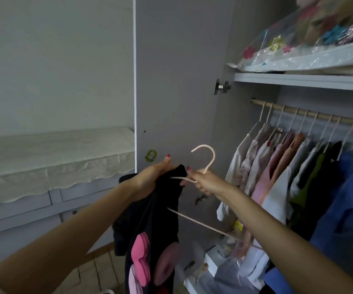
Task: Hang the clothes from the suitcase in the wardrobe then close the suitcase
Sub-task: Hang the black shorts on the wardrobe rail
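A: What's the room like?
B: A grey wardrobe (256, 81) stands open, its door (175, 81) swung out toward the wall. A rail (311, 114) inside carries a row of clothes (287, 166) on pale hangers, white and pink at the near end, green and blue farther right. A plastic-wrapped bundle (311, 45) lies on the shelf above.

A: And the hands?
B: Both are raised in front of the door. The left hand (150, 179) grips the top of a black garment (150, 219), fingers curled into the cloth. The right hand (203, 181) holds a pink hanger (205, 160) at the base of its hook.

A: Where's the garment against the hanger?
B: One hanger arm touches the cloth by the left hand. The rest hangs down, showing pink shapes. The hanger isn't on the rail.

A: The suitcase?
B: Out of view.
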